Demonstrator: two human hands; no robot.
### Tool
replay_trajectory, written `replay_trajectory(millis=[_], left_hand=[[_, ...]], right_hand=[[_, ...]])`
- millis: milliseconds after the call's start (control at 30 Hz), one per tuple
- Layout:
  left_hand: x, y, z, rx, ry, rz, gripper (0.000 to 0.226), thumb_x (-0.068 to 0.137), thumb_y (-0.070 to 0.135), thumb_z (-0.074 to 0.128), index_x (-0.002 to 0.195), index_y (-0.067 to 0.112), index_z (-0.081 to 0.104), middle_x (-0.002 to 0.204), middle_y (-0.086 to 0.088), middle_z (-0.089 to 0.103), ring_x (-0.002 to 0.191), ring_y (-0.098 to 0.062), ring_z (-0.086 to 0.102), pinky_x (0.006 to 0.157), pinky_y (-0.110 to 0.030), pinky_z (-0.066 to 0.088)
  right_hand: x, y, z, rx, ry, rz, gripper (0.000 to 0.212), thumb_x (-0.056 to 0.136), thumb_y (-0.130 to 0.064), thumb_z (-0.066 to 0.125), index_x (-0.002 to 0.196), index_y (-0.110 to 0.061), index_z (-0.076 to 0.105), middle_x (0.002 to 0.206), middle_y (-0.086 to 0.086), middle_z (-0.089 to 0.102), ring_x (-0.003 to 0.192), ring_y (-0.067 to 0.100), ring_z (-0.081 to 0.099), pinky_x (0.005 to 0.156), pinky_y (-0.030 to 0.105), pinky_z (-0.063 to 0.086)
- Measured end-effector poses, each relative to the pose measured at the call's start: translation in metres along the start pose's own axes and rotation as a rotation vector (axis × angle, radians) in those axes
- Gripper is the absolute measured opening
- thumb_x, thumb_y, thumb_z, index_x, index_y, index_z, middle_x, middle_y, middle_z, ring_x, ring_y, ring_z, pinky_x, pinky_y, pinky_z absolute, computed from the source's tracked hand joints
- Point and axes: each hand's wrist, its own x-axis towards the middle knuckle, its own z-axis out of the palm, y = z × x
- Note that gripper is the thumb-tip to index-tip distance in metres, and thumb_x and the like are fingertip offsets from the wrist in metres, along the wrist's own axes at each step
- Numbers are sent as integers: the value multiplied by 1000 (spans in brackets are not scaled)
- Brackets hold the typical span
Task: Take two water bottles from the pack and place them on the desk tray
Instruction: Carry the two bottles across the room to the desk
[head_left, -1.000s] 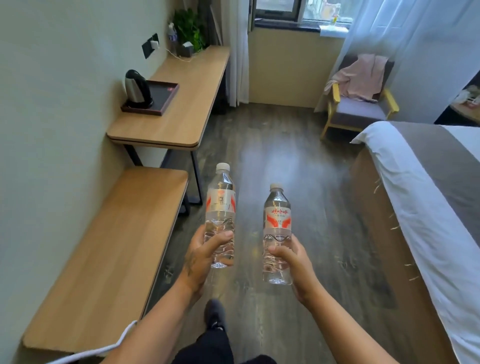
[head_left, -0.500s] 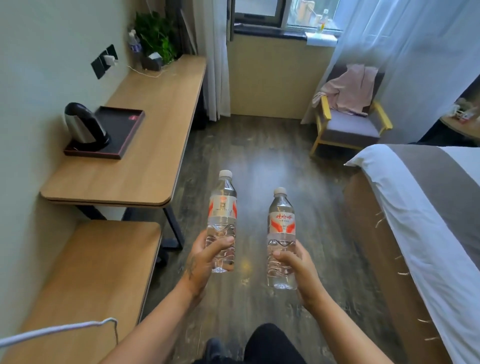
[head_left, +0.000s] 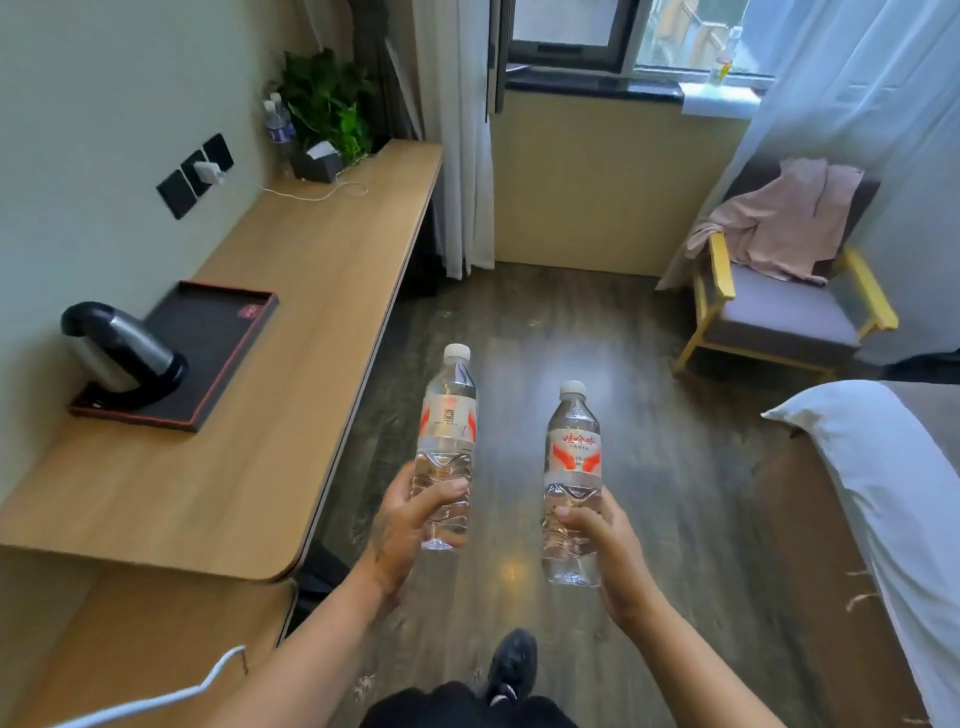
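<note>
The person's left hand is wrapped around the lower half of a clear plastic water bottle with a white cap and red-and-white label, held upright over the dark wood floor. The right hand grips a second clear, white-capped bottle just beside it, the two apart. To the left, on the long light-wood surface, lies a black rectangular tray with a red edge, a steel-and-black kettle standing on its near end.

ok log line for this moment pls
phase: carry | left hand: holds left bottle upright | right hand: holds right bottle upright | tray: kettle on it, no bottles yet
</note>
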Motion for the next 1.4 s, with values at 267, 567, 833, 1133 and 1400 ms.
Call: replay_trajectory(millis=[267, 567, 833, 1133, 1400], left_hand=[[148, 66, 32, 7, 54, 42, 53, 72, 39, 90, 123, 31, 78, 100, 2, 84, 83, -20, 83, 57, -32, 63], [358, 145, 30, 15, 15, 41, 60, 65, 39, 90, 123, 27, 77, 100, 0, 84, 82, -22, 82, 55, -31, 62], [489, 212, 26, 65, -21, -2, 75, 65, 40, 89, 134, 20, 69, 108, -9, 81, 86, -26, 83, 59, -34, 64], [569, 253, 41, 23, 44, 42, 68, 66, 42, 90, 130, 26, 74, 105, -4, 83, 86, -24, 84, 62, -30, 64], [580, 273, 27, -121, 330, 159, 57, 64, 46, 89, 120, 35, 79, 99, 0, 84, 83, -17, 82, 66, -29, 65]], right_hand=[[167, -88, -5, -77, -54, 2, 70, 61, -43, 82, 124, -16, 66, 99, 2, 84, 87, 20, 82, 72, 29, 65], [367, -149, 32, -84, -12, 3, 65, 60, -42, 81, 118, -19, 68, 96, -1, 83, 88, 19, 80, 79, 36, 66], [491, -212, 69, -112, 30, 5, 73, 63, -50, 80, 128, -19, 64, 111, 4, 83, 103, 29, 81, 93, 45, 65], [589, -255, 76, -140, -39, 5, 69, 65, -45, 80, 126, -18, 64, 112, 8, 83, 102, 32, 81, 88, 43, 67], [665, -292, 117, -258, -307, 9, 79, 60, -55, 77, 129, -22, 60, 117, 3, 79, 98, 17, 81, 77, 25, 64]])
